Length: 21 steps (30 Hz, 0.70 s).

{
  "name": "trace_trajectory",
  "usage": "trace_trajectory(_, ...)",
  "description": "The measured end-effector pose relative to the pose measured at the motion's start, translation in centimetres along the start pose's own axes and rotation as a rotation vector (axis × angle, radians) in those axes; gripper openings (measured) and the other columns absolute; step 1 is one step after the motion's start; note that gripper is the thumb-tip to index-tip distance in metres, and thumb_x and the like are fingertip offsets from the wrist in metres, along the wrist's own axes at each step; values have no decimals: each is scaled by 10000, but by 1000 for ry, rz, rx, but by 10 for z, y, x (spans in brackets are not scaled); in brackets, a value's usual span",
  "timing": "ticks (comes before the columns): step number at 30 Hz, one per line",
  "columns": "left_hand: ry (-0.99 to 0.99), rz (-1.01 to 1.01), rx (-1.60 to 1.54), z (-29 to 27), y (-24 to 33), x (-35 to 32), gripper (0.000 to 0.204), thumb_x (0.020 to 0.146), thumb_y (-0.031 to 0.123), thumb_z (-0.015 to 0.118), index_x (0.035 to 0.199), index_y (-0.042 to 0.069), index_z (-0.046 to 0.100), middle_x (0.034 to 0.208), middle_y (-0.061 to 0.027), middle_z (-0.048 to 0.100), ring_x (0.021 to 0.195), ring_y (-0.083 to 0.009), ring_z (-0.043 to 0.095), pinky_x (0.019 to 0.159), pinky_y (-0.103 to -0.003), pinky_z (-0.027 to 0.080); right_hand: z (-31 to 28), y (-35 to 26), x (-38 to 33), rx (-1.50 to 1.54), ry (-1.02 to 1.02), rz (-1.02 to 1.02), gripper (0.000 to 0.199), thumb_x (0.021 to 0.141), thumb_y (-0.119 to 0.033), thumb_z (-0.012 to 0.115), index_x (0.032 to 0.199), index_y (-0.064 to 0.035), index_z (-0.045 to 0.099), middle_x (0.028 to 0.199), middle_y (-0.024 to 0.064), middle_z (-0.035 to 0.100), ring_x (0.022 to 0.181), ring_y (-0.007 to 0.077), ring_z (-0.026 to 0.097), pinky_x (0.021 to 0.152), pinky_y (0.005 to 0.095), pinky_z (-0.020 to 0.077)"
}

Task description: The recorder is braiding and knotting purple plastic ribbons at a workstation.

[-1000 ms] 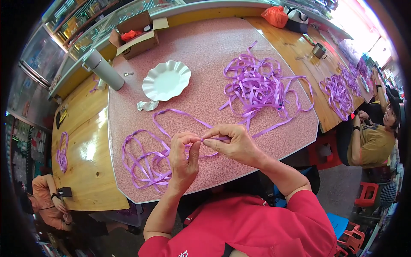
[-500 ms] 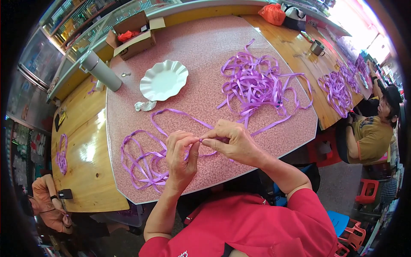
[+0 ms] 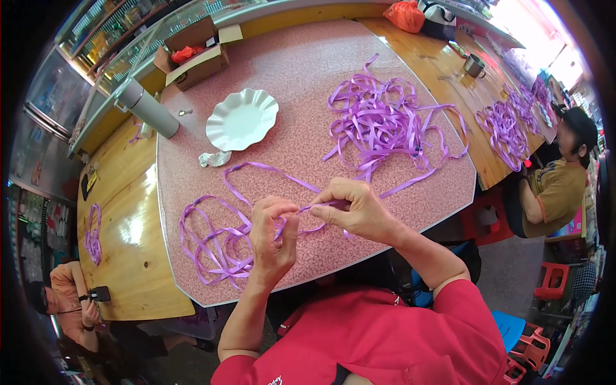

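Over the near part of the pink speckled table, a purple ribbon is stretched between my two hands. My left hand pinches it between thumb and fingers. A short way to the right, my right hand pinches the same ribbon, fingers curled. Loose loops of purple ribbon with small knots lie to the left of my left hand. Beyond my right hand rests a big tangled heap of purple ribbon, with one strand running toward that hand.
A white scalloped plate has crumpled wrapping beside it. Behind are a grey flask and an open cardboard box. Wooden tables flank mine, with ribbon piles and a metal mug. One person sits at each side.
My right hand has moved slightly right, away from my left, so more ribbon shows between them. Both hands keep their pinch. The person at right has turned the head.
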<state>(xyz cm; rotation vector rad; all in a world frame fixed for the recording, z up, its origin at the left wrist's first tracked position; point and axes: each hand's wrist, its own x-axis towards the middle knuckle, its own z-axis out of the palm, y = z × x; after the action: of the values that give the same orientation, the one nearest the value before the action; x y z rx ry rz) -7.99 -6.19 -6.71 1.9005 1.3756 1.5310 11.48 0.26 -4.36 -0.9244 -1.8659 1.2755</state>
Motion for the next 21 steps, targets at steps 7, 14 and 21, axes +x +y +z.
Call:
trace_trajectory(7,-258,324,439,-10,15,21,313,829,131,746,1110,77,618,1053,-78,631,1138,-281,576,1104,-527,330,-9,-12,-7,-162,-62,-124,161,854,-147,746,910,3,725,797,138,649,706,269,629,637,381,486)
trace_trajectory(14,-495,340,448,-31,18,21,153,833,75,711,951,87,615,909,-66,630,991,-256,643,1105,-536,337,-3,-6,-11,-72,-120,-203,169,821,-144,753,887,7,716,773,146,640,746,302,641,664,403,489)
trace_trajectory(21,-517,235,226,-57,14,12,127,819,45,702,914,75,623,880,-74,660,940,-275,649,1045,-522,392,12,2,-21,41,-94,-461,102,841,-78,749,861,-9,676,780,103,592,715,265,623,615,380,463)
